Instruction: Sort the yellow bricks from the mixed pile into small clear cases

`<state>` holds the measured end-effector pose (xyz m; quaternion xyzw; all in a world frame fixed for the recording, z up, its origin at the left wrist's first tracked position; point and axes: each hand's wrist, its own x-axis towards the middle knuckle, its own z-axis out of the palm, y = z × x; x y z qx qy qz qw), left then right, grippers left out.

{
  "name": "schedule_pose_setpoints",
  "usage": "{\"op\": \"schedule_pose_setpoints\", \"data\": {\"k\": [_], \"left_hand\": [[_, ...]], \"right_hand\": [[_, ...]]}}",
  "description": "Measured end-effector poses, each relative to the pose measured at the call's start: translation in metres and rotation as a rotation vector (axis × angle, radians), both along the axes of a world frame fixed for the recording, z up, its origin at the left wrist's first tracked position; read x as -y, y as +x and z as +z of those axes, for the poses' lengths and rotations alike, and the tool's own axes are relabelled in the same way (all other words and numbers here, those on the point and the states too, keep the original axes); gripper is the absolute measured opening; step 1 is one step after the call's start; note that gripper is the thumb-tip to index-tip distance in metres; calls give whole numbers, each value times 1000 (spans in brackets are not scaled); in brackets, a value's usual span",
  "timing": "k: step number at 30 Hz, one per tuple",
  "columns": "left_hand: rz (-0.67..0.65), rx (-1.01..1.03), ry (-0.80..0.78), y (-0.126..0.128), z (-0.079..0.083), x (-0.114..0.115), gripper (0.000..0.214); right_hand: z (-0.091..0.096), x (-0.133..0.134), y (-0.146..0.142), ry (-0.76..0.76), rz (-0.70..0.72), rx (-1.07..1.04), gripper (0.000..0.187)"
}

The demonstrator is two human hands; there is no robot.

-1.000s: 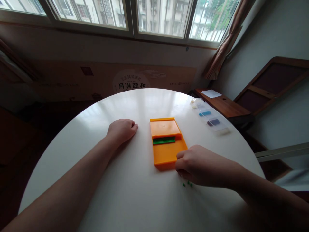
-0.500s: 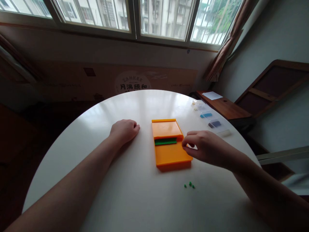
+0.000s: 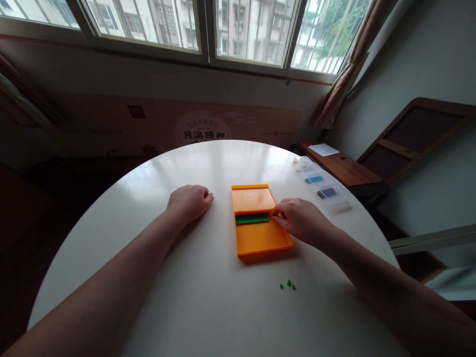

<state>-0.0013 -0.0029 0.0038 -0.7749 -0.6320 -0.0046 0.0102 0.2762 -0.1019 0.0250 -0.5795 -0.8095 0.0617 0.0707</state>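
Note:
An orange plastic tray [image 3: 266,240] lies on the white table in front of me. Across its middle, in a channel, runs a row of small green pieces [image 3: 253,218]. My right hand [image 3: 297,215] is at the tray's right side, thumb and forefinger pinched together at the right end of that row; anything between the fingertips is too small to make out. My left hand [image 3: 189,201] rests as a loose fist on the table, left of the tray and apart from it; its inside is hidden. Several loose green pieces [image 3: 289,282] lie on the table nearer to me.
Clear plastic packets [image 3: 327,192] with blue, dark and pale contents line the round white table's [image 3: 201,302] right edge. Beyond it stands a brown wooden desk [image 3: 345,168] with a white paper [image 3: 323,149] on it. Windows are at the back.
My right hand has moved left, bringing its pinched fingertips from the tray's right edge to the end of the green row. My left hand stays in place. The view has shifted slightly.

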Motion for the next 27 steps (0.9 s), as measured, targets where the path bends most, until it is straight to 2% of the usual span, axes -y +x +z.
{"op": "schedule_pose_setpoints", "data": {"k": [5,12,27], "left_hand": [[2,4,-9,0,0,0,40],[1,-4,1,1,0,0,40],[-8,12,-1,0,0,1,39]], "right_hand": [[4,2,5,72,-34,-59,18],[1,3,1,17,-39,4,19],[-8,2,-5,113,-100,36,18]]}}
